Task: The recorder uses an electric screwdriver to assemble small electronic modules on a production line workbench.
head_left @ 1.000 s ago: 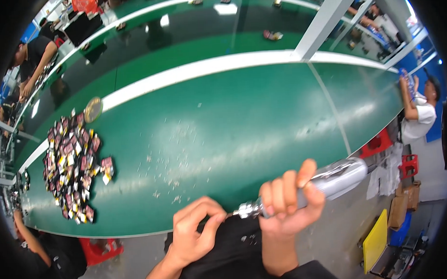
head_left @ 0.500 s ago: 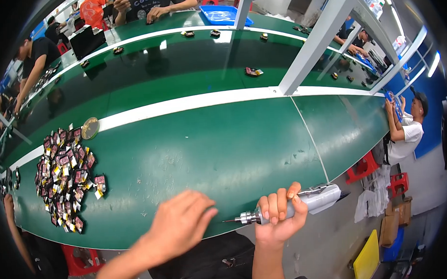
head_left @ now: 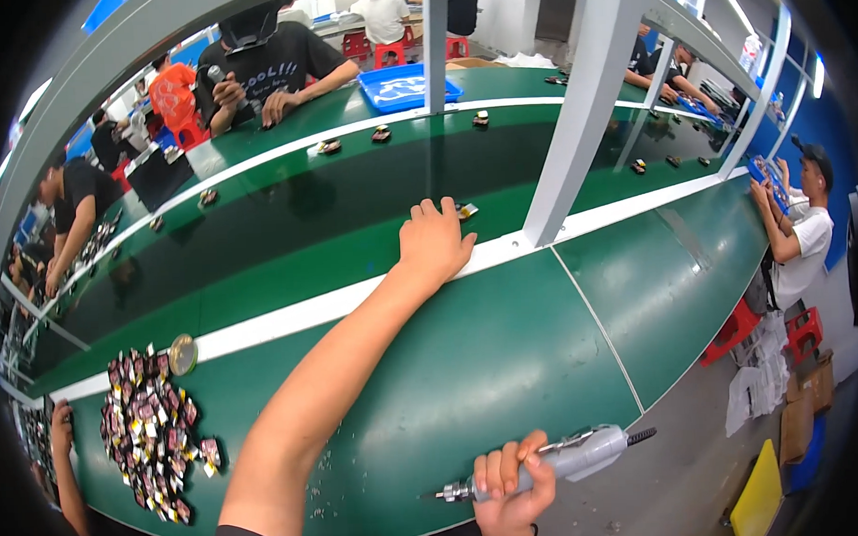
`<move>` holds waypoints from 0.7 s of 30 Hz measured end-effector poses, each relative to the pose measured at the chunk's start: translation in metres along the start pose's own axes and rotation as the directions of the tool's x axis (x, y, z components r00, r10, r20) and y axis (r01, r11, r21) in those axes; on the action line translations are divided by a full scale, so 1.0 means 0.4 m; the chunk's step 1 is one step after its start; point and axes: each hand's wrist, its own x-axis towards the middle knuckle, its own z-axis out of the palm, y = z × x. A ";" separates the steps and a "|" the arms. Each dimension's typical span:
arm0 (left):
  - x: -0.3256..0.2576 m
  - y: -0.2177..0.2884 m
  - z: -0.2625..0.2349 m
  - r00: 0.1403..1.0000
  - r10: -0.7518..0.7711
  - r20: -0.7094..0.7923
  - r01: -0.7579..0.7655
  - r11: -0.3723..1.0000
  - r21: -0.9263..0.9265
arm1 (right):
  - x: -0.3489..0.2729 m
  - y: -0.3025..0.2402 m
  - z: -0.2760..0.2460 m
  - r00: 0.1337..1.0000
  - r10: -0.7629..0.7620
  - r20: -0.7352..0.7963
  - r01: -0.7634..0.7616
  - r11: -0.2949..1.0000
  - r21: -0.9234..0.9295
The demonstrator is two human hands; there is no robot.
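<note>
Blue tray [head_left: 396, 90] on far bench, contents unclear.

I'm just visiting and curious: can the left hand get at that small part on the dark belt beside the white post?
Probably yes. The left hand is stretched across the white stripe, fingertips just short of the small part on the dark belt. Nothing lies between them; the white post stands off to the right.

The left hand [head_left: 435, 241] lies on the far part of the worktable [head_left: 489, 351], just beside a small part [head_left: 466, 211] at its one o'clock. The right hand [head_left: 509, 492] sits at the near edge, around an electric screwdriver [head_left: 559, 462]. A heap of small parts [head_left: 151, 434] lies at nine o'clock, a round tin [head_left: 182, 354] behind it.
</note>
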 end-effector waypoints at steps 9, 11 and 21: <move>0.108 -0.077 0.074 0.962 0.259 0.092 -0.269 0.955 0.127 | 0.005 -0.017 0.016 0.989 0.144 -0.043 -0.138 0.983 0.118; 0.092 -0.109 0.056 0.919 0.387 0.076 -0.392 0.917 0.072 | 0.005 -0.023 0.017 0.985 0.173 0.014 -0.173 0.974 0.145; -0.151 -0.102 -0.071 0.844 0.535 0.046 -0.528 0.842 -0.111 | 0.004 -0.014 -0.009 0.989 0.129 0.068 -0.132 0.991 0.028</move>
